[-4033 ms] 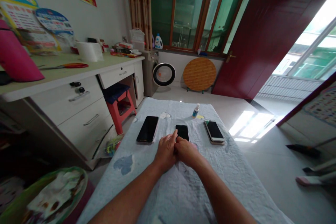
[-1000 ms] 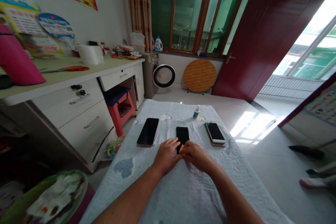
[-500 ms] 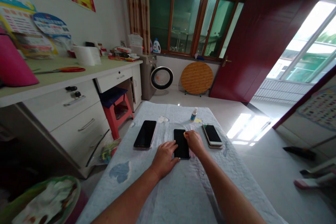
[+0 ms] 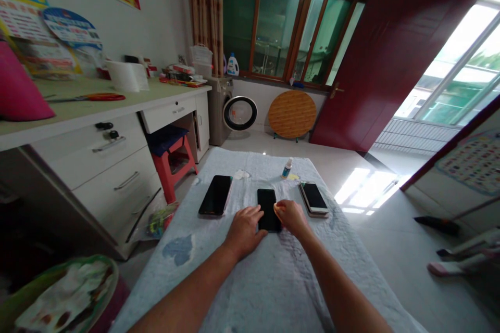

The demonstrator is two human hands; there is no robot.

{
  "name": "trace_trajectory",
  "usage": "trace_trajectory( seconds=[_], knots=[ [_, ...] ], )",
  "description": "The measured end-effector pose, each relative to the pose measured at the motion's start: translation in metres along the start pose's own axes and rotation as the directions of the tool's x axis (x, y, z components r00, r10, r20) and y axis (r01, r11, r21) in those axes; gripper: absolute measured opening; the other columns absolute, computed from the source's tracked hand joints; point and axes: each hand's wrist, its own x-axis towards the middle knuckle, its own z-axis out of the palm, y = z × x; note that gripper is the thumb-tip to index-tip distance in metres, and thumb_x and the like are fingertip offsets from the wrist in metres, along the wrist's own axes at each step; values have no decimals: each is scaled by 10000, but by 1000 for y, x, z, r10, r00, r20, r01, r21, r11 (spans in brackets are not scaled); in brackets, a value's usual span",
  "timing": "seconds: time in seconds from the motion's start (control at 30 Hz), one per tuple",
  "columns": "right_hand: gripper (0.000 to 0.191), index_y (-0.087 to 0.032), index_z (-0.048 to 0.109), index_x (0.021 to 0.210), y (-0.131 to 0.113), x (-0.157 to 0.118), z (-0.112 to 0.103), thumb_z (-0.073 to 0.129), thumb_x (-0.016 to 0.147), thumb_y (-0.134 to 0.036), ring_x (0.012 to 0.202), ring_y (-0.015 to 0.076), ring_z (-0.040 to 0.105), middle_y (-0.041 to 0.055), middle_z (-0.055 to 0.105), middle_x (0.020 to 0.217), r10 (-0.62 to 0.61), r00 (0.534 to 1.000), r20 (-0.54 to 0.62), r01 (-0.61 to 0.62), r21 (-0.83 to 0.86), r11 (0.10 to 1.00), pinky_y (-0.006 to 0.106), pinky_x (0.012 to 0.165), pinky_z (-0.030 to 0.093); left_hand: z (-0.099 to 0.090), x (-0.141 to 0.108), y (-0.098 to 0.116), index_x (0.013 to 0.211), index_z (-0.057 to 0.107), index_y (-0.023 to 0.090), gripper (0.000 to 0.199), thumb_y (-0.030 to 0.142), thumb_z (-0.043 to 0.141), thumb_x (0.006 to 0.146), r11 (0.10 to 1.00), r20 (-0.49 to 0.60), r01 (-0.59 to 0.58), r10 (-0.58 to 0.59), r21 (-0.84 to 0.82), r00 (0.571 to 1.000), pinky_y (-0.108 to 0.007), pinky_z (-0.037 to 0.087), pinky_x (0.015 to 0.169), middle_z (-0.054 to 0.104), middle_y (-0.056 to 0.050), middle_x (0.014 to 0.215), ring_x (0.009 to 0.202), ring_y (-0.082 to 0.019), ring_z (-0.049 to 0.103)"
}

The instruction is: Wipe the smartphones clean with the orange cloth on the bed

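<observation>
A black smartphone [image 4: 267, 208] lies face up on the light blue cloth [image 4: 250, 291] in the middle. My left hand [image 4: 245, 226] holds its lower left corner, fingers on the left edge and thumb at the bottom. At the right edge, my right hand [image 4: 292, 216] is closed in a pinch on a small yellow-orange piece [image 4: 277, 209], mostly hidden by the fingers. Left of the hands lies a larger black smartphone [image 4: 216, 195]. To the right is a white-framed smartphone [image 4: 314, 196] stacked on another device. A small spray bottle [image 4: 287, 167] stands behind them.
On the left are a desk [image 4: 164, 96] with scissors [image 4: 94, 97], a red stool [image 4: 172, 158] and a filled waste bin [image 4: 70, 291]. A washing machine [image 4: 219, 109] with its door open, a round wooden tabletop [image 4: 292, 113] and a dark red door [image 4: 375, 57] stand behind.
My right hand has moved slightly down along the phone's right edge with the yellow-orange piece. The left hand keeps its place on the phone. The camera view has shifted a little.
</observation>
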Motion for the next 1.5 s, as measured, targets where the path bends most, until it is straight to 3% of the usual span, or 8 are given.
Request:
trace_trajectory(
  seconds=[0.2,0.37,0.7,0.9,1.23,1.5],
  knots=[
    [250,-167,750,929,5,-52,7,518,856,-225,824,177,673,82,745,881,-46,999,-17,48,97,994,219,717,428,2,1,-1,1234,619,166,495,319,703,770,1000,-10,8,-8,3,1000,-468,361,1090,550,-131,1386,1279,-298,499],
    [239,-167,737,918,10,-58,12,515,856,-229,814,172,663,72,735,870,-78,996,-44,82,118,990,220,713,426,3,2,-3,1234,619,186,483,309,697,773,1000,-1,9,-9,-6,1000,-476,361,1091,545,-116,1394,1284,-298,495],
    [284,-157,745,1009,1,15,11,508,864,-218,927,191,671,101,748,957,24,996,-91,-22,29,999,221,743,434,-4,4,-1,1263,604,183,515,285,676,764,999,56,26,-24,-33,998,-484,341,1107,523,-114,1416,1313,-302,462],
    [306,-121,739,1031,2,63,10,496,867,-208,947,205,664,130,740,991,9,998,-66,-12,-58,998,245,769,430,-3,4,-2,1241,617,187,493,260,681,758,999,35,1,0,-54,999,-482,355,1096,542,-118,1395,1289,-296,483],
    [253,-161,750,990,-6,102,4,562,823,-142,908,175,660,84,743,971,-160,973,165,191,-197,962,222,736,414,-4,3,0,1241,614,185,498,268,700,758,999,39,23,-22,-47,999,-485,356,1094,543,-109,1395,1277,-297,487],
    [317,-151,658,1155,-30,110,19,535,864,-150,963,198,650,122,709,1076,-266,932,245,333,-294,896,250,791,415,-4,0,2,1232,603,186,515,197,735,735,1000,23,20,-19,-25,1000,-505,378,1084,553,-118,1382,1273,-306,497]
  ],
)
